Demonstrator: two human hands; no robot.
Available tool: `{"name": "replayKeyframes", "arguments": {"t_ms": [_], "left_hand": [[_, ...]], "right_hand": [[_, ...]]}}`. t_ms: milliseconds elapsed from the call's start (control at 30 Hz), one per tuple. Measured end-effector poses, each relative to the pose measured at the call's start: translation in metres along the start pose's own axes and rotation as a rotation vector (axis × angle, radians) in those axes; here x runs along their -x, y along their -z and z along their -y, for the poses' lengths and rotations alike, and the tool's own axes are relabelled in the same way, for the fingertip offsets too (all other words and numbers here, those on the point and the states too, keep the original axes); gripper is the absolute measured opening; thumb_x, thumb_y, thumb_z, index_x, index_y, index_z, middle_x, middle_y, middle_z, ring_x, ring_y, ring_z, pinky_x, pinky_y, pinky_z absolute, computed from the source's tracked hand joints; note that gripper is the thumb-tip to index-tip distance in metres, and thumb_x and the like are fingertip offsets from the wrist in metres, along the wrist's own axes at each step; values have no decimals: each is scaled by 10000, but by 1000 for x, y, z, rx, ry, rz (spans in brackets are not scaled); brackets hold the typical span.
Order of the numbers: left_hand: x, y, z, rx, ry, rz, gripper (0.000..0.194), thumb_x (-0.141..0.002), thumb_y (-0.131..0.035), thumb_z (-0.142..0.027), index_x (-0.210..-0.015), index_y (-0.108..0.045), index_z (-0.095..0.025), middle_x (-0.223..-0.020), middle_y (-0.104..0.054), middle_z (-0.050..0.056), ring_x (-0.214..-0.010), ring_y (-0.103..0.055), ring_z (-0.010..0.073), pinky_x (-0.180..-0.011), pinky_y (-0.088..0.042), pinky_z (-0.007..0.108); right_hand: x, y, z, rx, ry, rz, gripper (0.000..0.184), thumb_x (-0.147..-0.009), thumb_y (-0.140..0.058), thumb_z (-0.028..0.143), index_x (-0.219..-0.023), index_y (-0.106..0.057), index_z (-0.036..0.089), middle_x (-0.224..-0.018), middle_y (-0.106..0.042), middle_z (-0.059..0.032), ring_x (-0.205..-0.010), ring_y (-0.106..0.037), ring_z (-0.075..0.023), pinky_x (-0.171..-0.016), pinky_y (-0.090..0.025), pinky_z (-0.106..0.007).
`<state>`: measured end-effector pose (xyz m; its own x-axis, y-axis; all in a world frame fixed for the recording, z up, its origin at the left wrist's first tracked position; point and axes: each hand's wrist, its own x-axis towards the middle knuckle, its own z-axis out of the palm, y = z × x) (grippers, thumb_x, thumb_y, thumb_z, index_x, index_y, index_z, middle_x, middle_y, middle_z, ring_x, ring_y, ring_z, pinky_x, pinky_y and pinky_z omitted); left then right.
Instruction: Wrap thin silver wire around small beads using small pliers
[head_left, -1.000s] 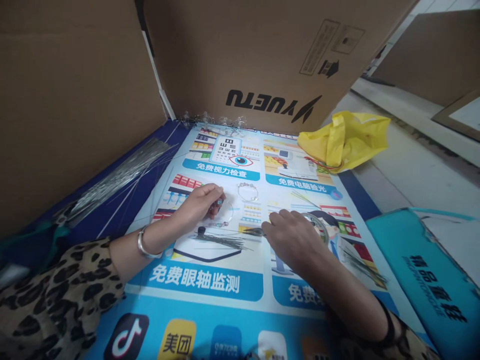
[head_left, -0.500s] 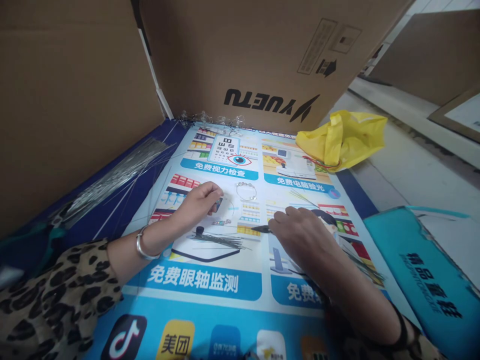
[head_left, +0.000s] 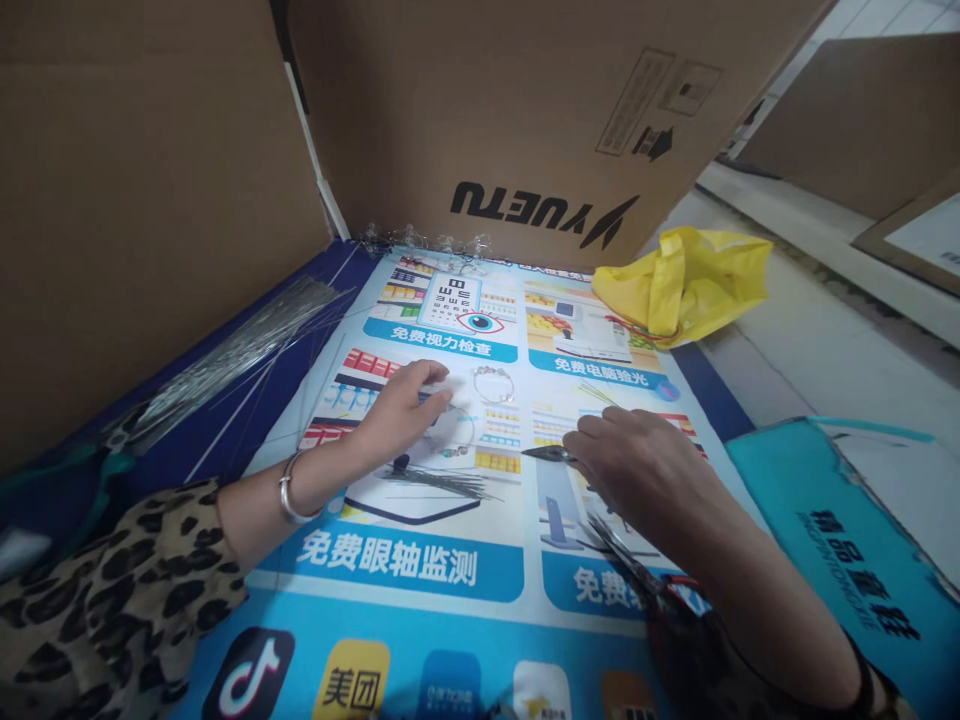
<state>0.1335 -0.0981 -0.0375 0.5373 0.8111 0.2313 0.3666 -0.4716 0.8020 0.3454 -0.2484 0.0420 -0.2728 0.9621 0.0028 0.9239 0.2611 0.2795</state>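
Note:
My left hand [head_left: 401, 405] rests on the printed poster [head_left: 420, 570] with its fingers pinched on a thin wire loop with beads [head_left: 457, 440]. My right hand [head_left: 637, 465] is closed around small dark pliers [head_left: 547, 454], whose tip points left toward the loop. A finished beaded wire ring [head_left: 493, 384] lies just beyond my left fingers. A small heap of short wire pins [head_left: 439, 483] lies below my left hand.
Cardboard boxes [head_left: 495, 110] wall the back and left. A bundle of long silver wires [head_left: 225, 360] lies at left. A yellow plastic bag [head_left: 682, 280] sits at back right, a teal bag [head_left: 847, 550] at right. More wire pins [head_left: 622, 560] lie under my right wrist.
My right hand has shifted to the right with the pliers, uncovering the poster near the loop. My left hand stays on the loop, fingers a little flatter.

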Motion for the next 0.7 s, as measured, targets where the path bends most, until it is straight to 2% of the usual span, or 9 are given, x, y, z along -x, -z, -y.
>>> {"name": "replayKeyframes", "arguments": {"t_ms": [100, 200, 267, 433, 533, 600, 700], "left_hand": [[4, 3, -10, -223, -246, 14, 245, -844, -478, -295, -1040, -564, -174, -1086, -586, 91, -1064, -464, 229, -917, -321, 386], [10, 5, -20, -382, -445, 242, 239, -873, -444, -338, -1002, -597, -207, -959, -638, 61, -950, -513, 227, -876, -300, 400], [13, 3, -22, -454, -511, 333, 234, -873, -444, -343, -957, -617, -209, -872, -645, 59, -870, -528, 221, -858, -286, 401], [13, -1, -13, -485, -561, 408, 204, -865, -428, -211, -845, -632, -211, -704, -607, 41, -695, -499, 184, -740, -303, 333], [12, 4, -12, -495, -510, 345, 184, -853, -454, -227, -804, -630, -209, -675, -586, 37, -673, -485, 184, -704, -302, 316], [11, 7, -15, -492, -477, 294, 179, -846, -472, -260, -778, -628, -204, -660, -575, 39, -668, -482, 187, -702, -307, 318], [13, 7, -21, -467, -484, 265, 167, -834, -479, -225, -743, -616, -195, -652, -569, 45, -668, -482, 191, -712, -318, 331]], "right_hand": [[2, 5, -3, 7, -24, -13, 188, -765, -479, 58, -641, -512, 195, -630, -527, -18, -596, -370, -156, -556, -160, -305], [2, 7, -3, 22, -25, -52, 202, -783, -464, 62, -640, -518, 194, -624, -526, -22, -600, -370, -157, -557, -160, -311], [2, 7, -2, 29, -30, -61, 207, -788, -456, 62, -641, -517, 194, -627, -527, -23, -603, -370, -157, -557, -157, -311], [-1, 1, -1, 14, -15, -14, 172, -778, -475, 80, -666, -533, 196, -653, -542, -25, -614, -391, -158, -562, -177, -307], [-6, -5, -6, -11, -82, 10, 138, -810, -486, 155, -706, -571, 191, -695, -569, -37, -650, -446, -166, -572, -229, -296], [-11, -8, -7, -96, -188, -27, 150, -832, -487, 236, -741, -591, 176, -729, -587, -49, -685, -487, -169, -587, -281, -279], [-19, -10, 2, -377, -279, -147, 155, -833, -500, 281, -781, -597, 173, -784, -608, -42, -725, -531, -154, -619, -355, -248]]}}
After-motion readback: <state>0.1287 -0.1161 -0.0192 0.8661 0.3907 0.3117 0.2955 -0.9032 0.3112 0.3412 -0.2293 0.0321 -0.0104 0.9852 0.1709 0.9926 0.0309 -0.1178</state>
